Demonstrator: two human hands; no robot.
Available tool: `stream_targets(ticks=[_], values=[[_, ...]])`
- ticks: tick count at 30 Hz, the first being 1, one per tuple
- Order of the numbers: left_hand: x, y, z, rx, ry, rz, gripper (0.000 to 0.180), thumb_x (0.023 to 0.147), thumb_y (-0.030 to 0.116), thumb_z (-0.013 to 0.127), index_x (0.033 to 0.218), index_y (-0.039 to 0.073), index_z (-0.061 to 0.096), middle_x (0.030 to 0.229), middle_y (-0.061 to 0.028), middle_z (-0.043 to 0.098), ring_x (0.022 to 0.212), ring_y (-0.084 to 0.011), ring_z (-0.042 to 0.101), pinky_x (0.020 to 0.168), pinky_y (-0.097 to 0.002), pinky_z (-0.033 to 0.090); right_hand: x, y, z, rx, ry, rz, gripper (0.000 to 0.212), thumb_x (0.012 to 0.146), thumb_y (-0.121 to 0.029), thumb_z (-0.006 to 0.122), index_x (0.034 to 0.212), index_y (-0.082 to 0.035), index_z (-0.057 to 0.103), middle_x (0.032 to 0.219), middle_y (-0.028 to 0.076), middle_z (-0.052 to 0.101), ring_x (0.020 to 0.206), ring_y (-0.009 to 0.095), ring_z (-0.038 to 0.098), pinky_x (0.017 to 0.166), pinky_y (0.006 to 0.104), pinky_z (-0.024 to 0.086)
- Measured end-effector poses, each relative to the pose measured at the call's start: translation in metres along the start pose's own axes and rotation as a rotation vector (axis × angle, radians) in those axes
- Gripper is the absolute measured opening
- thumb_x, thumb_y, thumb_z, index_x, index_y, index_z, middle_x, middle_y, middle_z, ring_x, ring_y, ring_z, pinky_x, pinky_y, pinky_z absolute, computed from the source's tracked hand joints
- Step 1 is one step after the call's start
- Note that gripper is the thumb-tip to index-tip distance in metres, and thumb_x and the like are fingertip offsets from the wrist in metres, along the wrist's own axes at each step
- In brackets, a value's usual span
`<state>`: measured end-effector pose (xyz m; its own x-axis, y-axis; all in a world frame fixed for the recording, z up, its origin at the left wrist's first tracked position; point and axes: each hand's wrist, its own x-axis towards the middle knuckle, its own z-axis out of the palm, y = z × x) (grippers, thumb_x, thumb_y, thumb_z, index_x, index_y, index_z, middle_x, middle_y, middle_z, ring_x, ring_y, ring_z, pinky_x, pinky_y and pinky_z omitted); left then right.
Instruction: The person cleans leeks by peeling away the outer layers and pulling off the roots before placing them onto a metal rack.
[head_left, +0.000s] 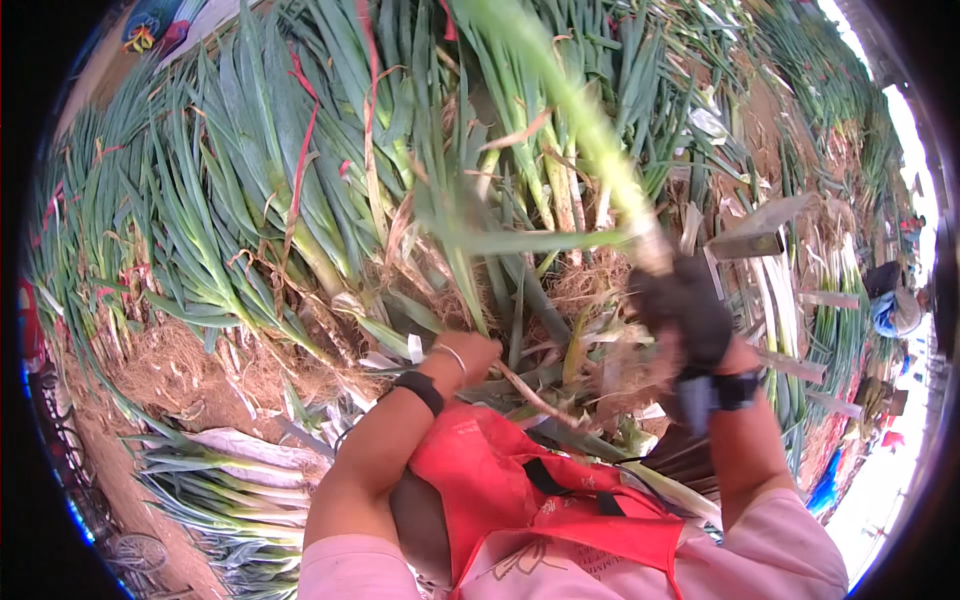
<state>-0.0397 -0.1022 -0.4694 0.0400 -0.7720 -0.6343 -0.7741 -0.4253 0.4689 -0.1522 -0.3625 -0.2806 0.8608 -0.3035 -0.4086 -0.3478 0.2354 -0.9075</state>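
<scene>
My right hand (pixel 685 315), in a dark glove, is closed around the root end of a long green onion (pixel 612 165). The stalk slants up and to the left, smeared by motion, and a loose green leaf (pixel 545 241) sticks out sideways from it. Lower and to the left, my bare left hand (pixel 466 355) is closed in front of my red apron (pixel 490 450). A thin, pale brownish stripped leaf (pixel 535 392) trails from its fingers toward the lower right. Hairy roots of the onions lying beyond are close to both hands.
Bundles of green onions (pixel 240 150), some tied with red strips, cover the ground ahead. More lie at the lower left (pixel 235 490) and far right (pixel 835 320). Grey metal bars (pixel 750 245) stick out beside my right hand. Another person (pixel 895 310) is at the far right.
</scene>
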Motion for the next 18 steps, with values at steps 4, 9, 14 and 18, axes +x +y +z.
stream_targets(ticks=[4, 9, 14, 18], values=[[0.005, -0.009, -0.065, -0.688, 0.446, 0.032, 0.03, 0.091, 0.026, 0.053, 0.115, 0.007, 0.056, 0.1, -0.0089, 0.067, 0.094, -0.0218, 0.065, 0.078, -0.036, 0.053, -0.003, 0.061, 0.053, -0.587, 0.054, -0.212, 0.046, 0.085, -0.01, 0.067, 0.128, -0.006, 0.05, 0.097, 0.01, 0.065, 0.084, 0.014, 0.06, 0.074, 0.0315, 0.051], [-0.041, 0.041, -0.125, -1.953, 0.629, 0.213, 0.034, 0.099, 0.029, 0.047, 0.123, 0.005, 0.05, 0.122, -0.0127, 0.059, 0.109, -0.028, 0.06, 0.095, -0.0435, 0.048, -0.044, 0.075, 0.07, -0.627, 0.095, -0.283, 0.05, 0.085, -0.016, 0.064, 0.131, -0.008, 0.047, 0.109, 0.025, 0.062, 0.096, 0.04, 0.062, 0.079, 0.0414, 0.051], [-0.086, 0.072, -0.146, -2.039, 0.725, 0.733, 0.027, 0.094, 0.017, 0.057, 0.119, 0.007, 0.054, 0.117, -0.0084, 0.061, 0.103, -0.0245, 0.061, 0.092, -0.0422, 0.049, -0.081, 0.049, 0.077, -0.667, 0.094, -0.483, 0.052, 0.085, -0.015, 0.061, 0.134, -0.008, 0.043, 0.113, 0.025, 0.059, 0.097, 0.042, 0.06, 0.081, 0.0442, 0.05], [-0.137, 0.108, -0.163, -1.523, 0.988, 0.453, 0.031, 0.086, 0.002, 0.063, 0.115, 0.009, 0.056, 0.106, -0.0028, 0.06, 0.098, -0.0206, 0.061, 0.087, -0.0396, 0.051, -0.107, 0.048, 0.074, -0.477, -0.054, -0.367, 0.061, 0.08, -0.019, 0.069, 0.135, -0.008, 0.042, 0.117, 0.023, 0.057, 0.106, 0.038, 0.058, 0.087, 0.0442, 0.048]])
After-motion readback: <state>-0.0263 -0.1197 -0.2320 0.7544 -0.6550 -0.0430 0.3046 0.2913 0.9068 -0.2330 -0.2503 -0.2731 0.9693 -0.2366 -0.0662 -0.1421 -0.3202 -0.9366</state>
